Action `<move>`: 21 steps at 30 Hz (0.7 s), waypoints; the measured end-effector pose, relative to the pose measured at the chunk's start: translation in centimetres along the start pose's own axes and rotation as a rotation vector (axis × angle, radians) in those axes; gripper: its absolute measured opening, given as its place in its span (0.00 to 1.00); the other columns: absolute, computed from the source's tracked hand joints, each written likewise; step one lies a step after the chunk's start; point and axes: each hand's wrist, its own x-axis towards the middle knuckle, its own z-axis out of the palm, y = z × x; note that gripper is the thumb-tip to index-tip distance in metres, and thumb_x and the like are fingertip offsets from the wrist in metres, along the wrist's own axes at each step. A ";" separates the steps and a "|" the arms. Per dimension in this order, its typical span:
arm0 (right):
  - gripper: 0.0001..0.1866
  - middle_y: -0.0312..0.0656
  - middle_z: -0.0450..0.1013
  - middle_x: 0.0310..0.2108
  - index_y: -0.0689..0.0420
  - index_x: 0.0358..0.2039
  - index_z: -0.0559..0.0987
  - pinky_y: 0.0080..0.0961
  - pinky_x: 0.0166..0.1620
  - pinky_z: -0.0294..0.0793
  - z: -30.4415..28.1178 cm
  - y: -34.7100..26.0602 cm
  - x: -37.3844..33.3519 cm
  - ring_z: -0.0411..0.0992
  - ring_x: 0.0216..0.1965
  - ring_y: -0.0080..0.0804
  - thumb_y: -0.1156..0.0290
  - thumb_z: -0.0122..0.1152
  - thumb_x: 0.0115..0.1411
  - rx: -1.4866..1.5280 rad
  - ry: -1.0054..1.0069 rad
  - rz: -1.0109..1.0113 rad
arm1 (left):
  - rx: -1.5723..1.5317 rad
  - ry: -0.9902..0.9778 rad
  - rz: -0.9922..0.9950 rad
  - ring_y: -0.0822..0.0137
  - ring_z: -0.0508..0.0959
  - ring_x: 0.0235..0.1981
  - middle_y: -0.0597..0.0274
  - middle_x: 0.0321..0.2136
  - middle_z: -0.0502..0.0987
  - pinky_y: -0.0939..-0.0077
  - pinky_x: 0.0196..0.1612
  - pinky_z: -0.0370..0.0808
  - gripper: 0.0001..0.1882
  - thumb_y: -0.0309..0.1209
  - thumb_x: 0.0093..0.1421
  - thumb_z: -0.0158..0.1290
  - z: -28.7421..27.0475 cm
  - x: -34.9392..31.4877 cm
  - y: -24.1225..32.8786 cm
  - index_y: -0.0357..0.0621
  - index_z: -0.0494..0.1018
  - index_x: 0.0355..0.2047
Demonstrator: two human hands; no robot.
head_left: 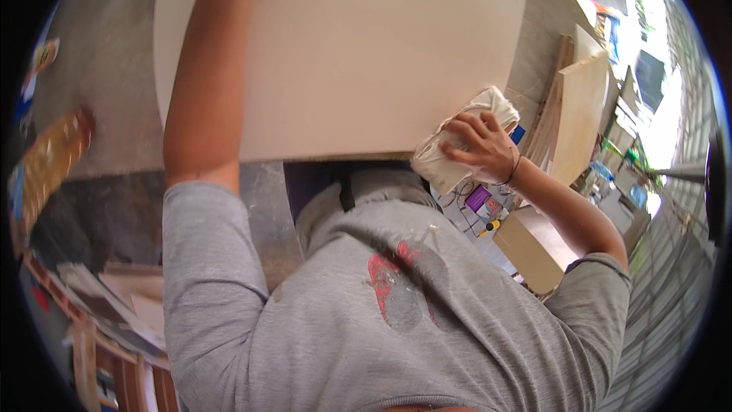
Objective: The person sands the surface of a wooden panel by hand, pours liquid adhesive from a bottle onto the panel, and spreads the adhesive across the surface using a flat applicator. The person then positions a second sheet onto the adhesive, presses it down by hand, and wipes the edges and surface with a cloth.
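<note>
A broad, smooth, pale board [366, 53] lies flat on a grey work surface before me. At its near right corner my right hand [482, 145] is closed over a folded cream cloth pad [446, 166], fingers bent across its top. The pad overlaps the board's edge and hangs partly past it. My left arm stretches forward over the left part of the board and runs out at the top edge of the head view, so the left hand is out of sight.
A plastic bottle [53, 164] stands or lies at the far left. Wooden panels [583, 114] lean at the right, near a purple box [478, 199] and a yellow-and-black tool [489, 227]. Wooden frames and planks [126, 362] are at the lower left.
</note>
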 end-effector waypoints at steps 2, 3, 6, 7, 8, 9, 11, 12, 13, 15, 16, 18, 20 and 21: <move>0.28 0.38 0.66 0.46 0.40 0.41 0.70 0.35 0.45 0.59 0.8 -0.4 -1.7 0.65 0.49 0.35 0.69 0.64 0.34 -0.025 0.043 0.035 | 0.213 -0.026 -0.060 0.49 0.65 0.51 0.50 0.46 0.67 0.50 0.50 0.64 0.35 0.51 0.48 0.59 -4.1 -4.5 -4.1 0.39 0.66 0.49; 0.28 0.38 0.66 0.46 0.40 0.41 0.70 0.34 0.44 0.59 1.3 -0.1 -2.1 0.65 0.49 0.35 0.69 0.64 0.34 -0.046 0.060 0.053 | 0.255 -0.031 -0.081 0.48 0.64 0.51 0.49 0.47 0.67 0.49 0.49 0.64 0.39 0.56 0.47 0.58 -5.2 -7.1 -6.3 0.39 0.64 0.50; 0.27 0.38 0.66 0.45 0.41 0.40 0.70 0.34 0.43 0.59 1.1 0.3 -1.3 0.65 0.48 0.35 0.70 0.63 0.35 -0.050 0.089 -0.032 | 0.350 -0.115 -0.271 0.47 0.65 0.50 0.47 0.46 0.67 0.49 0.49 0.64 0.42 0.60 0.45 0.57 -7.7 -10.9 -6.3 0.38 0.63 0.50; 0.26 0.38 0.66 0.45 0.41 0.40 0.70 0.34 0.43 0.59 1.0 0.3 -0.9 0.65 0.48 0.35 0.70 0.62 0.35 -0.049 0.091 -0.046 | 0.344 -0.139 -0.308 0.47 0.65 0.50 0.46 0.46 0.67 0.49 0.49 0.64 0.43 0.60 0.45 0.56 -8.0 -10.6 -6.1 0.38 0.63 0.50; 0.25 0.39 0.66 0.45 0.40 0.39 0.70 0.34 0.42 0.60 1.2 0.2 0.3 0.65 0.48 0.36 0.68 0.61 0.36 -0.092 0.106 -0.072 | 0.331 -0.163 -0.350 0.47 0.66 0.50 0.45 0.46 0.67 0.50 0.49 0.64 0.44 0.61 0.45 0.56 -8.3 -10.4 -5.3 0.37 0.62 0.50; 0.24 0.39 0.66 0.44 0.40 0.39 0.70 0.34 0.42 0.61 1.1 0.0 1.9 0.65 0.48 0.36 0.67 0.60 0.37 -0.112 0.109 -0.105 | 0.322 -0.120 -0.343 0.47 0.66 0.49 0.45 0.45 0.68 0.50 0.49 0.64 0.44 0.61 0.44 0.57 -8.2 -10.5 -5.5 0.36 0.63 0.49; 0.22 0.39 0.66 0.43 0.39 0.40 0.70 0.33 0.42 0.62 0.6 -1.1 5.2 0.65 0.48 0.36 0.66 0.59 0.39 -0.140 0.118 -0.165 | 0.307 -0.045 -0.319 0.46 0.67 0.48 0.44 0.44 0.69 0.51 0.50 0.64 0.44 0.61 0.44 0.57 -7.7 -10.9 -5.8 0.35 0.63 0.49; 0.21 0.39 0.66 0.43 0.39 0.40 0.70 0.34 0.42 0.62 0.6 -1.6 6.5 0.65 0.48 0.37 0.66 0.58 0.41 -0.133 0.139 -0.180 | 0.289 -0.048 -0.338 0.46 0.67 0.48 0.44 0.44 0.69 0.51 0.50 0.64 0.45 0.60 0.43 0.58 -7.7 -10.9 -5.5 0.34 0.63 0.49; 0.20 0.39 0.66 0.43 0.39 0.40 0.69 0.34 0.42 0.63 0.6 -1.9 7.8 0.65 0.49 0.37 0.65 0.58 0.42 -0.125 0.162 -0.194 | 0.271 -0.051 -0.355 0.46 0.67 0.48 0.43 0.44 0.69 0.52 0.50 0.64 0.45 0.60 0.43 0.58 -7.6 -10.6 -5.1 0.33 0.63 0.48; 0.19 0.39 0.66 0.42 0.38 0.40 0.69 0.34 0.43 0.64 -0.4 -2.9 11.2 0.65 0.49 0.37 0.65 0.57 0.45 -0.121 0.162 -0.214 | 0.252 -0.047 -0.376 0.46 0.68 0.48 0.43 0.43 0.70 0.52 0.50 0.64 0.44 0.59 0.43 0.59 -7.3 -10.3 -5.1 0.33 0.64 0.48; 0.18 0.38 0.66 0.42 0.37 0.40 0.69 0.34 0.43 0.64 -1.2 -3.4 13.0 0.65 0.50 0.36 0.65 0.57 0.46 -0.125 0.136 -0.223 | 0.249 -0.040 -0.384 0.46 0.68 0.48 0.43 0.43 0.71 0.53 0.50 0.64 0.44 0.58 0.42 0.60 -7.0 -10.2 -5.2 0.33 0.65 0.48; 0.17 0.39 0.66 0.42 0.35 0.41 0.70 0.35 0.44 0.65 -2.0 -4.5 17.1 0.65 0.48 0.36 0.64 0.57 0.48 -0.192 0.145 -0.300 | 0.220 -0.034 -0.399 0.46 0.70 0.46 0.43 0.40 0.72 0.54 0.48 0.66 0.41 0.57 0.42 0.61 -7.7 -10.6 -6.1 0.34 0.67 0.45; 0.16 0.39 0.66 0.42 0.38 0.38 0.71 0.34 0.46 0.63 -2.5 -5.1 18.8 0.64 0.50 0.36 0.68 0.57 0.46 -0.096 0.161 -0.274 | 0.115 -0.028 -0.402 0.47 0.73 0.42 0.43 0.37 0.74 0.57 0.46 0.69 0.37 0.55 0.42 0.63 -7.2 -10.6 -7.6 0.34 0.70 0.41; 0.16 0.39 0.65 0.42 0.40 0.37 0.71 0.34 0.47 0.62 -2.7 -5.4 18.9 0.63 0.51 0.36 0.70 0.57 0.45 -0.043 0.167 -0.272 | 0.061 -0.085 -0.400 0.48 0.74 0.40 0.43 0.35 0.75 0.58 0.44 0.70 0.35 0.54 0.42 0.63 -7.0 -10.6 -9.1 0.34 0.71 0.38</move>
